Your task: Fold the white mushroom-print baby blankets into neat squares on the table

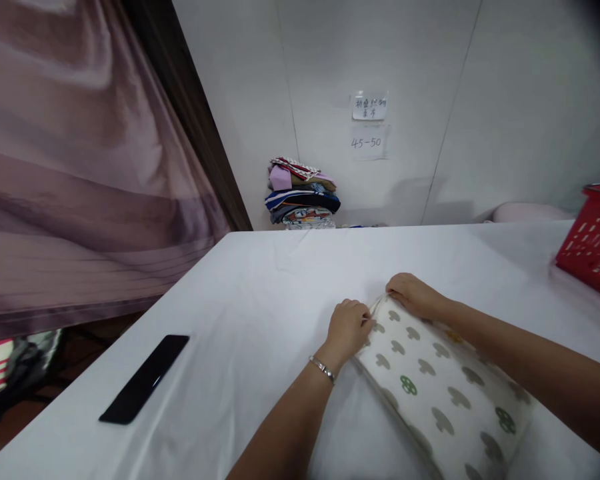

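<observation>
A folded white cloth [433,393] printed with grey-beige mushroom shapes and a few green motifs lies on the white-covered table, running toward me at the lower right. Its far edge is pinched by both of my hands. My left hand [349,328], with a silver bracelet on its wrist, grips the far left corner, fingers closed. Further right and slightly farther off, my right hand [413,295] is closed on the far edge, its forearm passing over the cloth's right side. A thin strip of the edge stretches between the two hands.
A black flat slab [145,380] lies on the table [260,287] at left. Beyond the far edge, folded fabrics [304,192] are stacked against the wall. A red basket [595,240] stands at far right. A pinkish curtain [80,153] hangs at left.
</observation>
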The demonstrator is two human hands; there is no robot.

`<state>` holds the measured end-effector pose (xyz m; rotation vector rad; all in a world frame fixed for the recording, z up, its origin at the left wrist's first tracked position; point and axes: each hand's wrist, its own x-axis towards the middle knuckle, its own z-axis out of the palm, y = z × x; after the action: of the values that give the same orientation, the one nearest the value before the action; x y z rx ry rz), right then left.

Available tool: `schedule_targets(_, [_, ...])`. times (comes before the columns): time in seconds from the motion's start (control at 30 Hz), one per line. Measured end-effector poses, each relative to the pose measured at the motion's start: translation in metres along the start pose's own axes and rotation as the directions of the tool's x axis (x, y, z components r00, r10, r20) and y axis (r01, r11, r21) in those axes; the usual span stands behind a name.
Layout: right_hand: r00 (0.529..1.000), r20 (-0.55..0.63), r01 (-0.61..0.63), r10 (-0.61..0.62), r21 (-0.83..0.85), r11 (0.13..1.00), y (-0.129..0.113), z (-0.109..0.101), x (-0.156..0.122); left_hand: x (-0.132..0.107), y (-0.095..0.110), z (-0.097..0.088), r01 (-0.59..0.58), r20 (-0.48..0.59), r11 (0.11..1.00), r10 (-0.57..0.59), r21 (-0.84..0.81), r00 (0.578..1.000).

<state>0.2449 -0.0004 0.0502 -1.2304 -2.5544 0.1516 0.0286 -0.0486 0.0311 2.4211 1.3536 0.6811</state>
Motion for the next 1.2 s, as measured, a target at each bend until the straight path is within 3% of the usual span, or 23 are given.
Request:
schedule_targets(0.2, [0.999,-0.035,-0.012,0.012,0.005,1.0,0.008,0.016,0.002,0.001,0.001,0.003,0.231,-0.071,0.973,-0.232,-0.018,0.97])
schedule_targets(0.3, [0.997,-0.062,-0.044,0.047,0.047,0.998,0.01,0.023,0.002,0.001,0.001,0.005,0.288,-0.065,0.957,-0.29,-0.045,0.955])
schedule_targets(0.63, [0.978,-0.141,-0.141,0.154,0.102,0.985,0.02,0.036,-0.005,0.002,0.001,0.011,0.287,-0.062,0.957,-0.289,-0.04,0.955])
schedule_targets(0.8, [0.946,-0.226,-0.236,0.232,0.011,0.972,0.016,0.045,-0.016,0.002,0.002,0.012,0.294,-0.063,0.955,-0.296,-0.035,0.953])
schedule_targets(0.97, [0.924,-0.11,-0.376,0.366,-0.087,0.923,0.005,0.051,-0.018,0.001,0.001,0.013,0.286,-0.076,0.958,-0.287,-0.019,0.955])
schedule_targets(1.2, [0.904,0.095,-0.413,0.417,-0.056,0.909,0.01,0.042,-0.004,0.001,0.002,0.011,0.291,-0.052,0.957,-0.291,-0.009,0.955])
